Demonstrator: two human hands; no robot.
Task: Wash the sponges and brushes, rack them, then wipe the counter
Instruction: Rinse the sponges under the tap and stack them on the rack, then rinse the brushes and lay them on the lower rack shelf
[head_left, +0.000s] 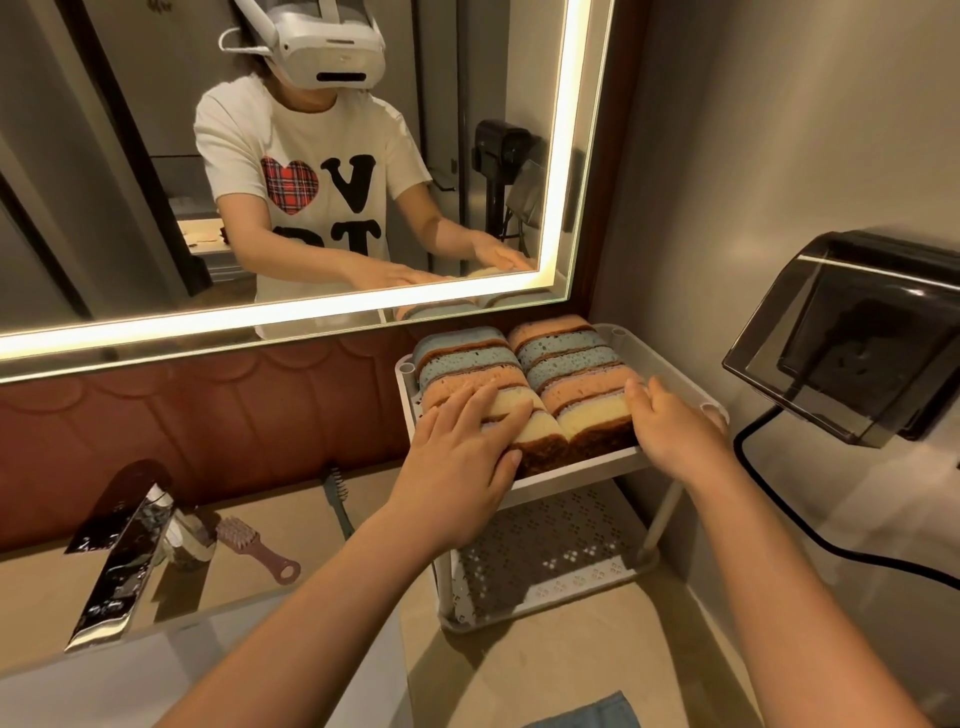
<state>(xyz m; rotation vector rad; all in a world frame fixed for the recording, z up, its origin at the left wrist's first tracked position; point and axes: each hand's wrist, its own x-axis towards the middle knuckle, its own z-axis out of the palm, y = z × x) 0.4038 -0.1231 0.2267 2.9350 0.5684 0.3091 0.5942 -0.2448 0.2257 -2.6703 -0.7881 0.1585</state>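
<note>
The only lettering that can be read stands on the white T-shirt (239, 135) of the person reflected in the mirror (563, 156) on the far wall. As the mirror shows it, a large black serif "V" (349, 184) is printed on the chest just right of a red tartan heart (289, 185). Below them runs a second row of big black letters, cut off lower down: the right one (358, 240) looks like a "T", the rounded left one (291, 236) cannot be told

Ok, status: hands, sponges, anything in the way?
Left hand flat on blue, orange, yellow foam sponges; right hand at their side. White plastic rack top full. Pink brush unracked; nothing blocking.
</note>
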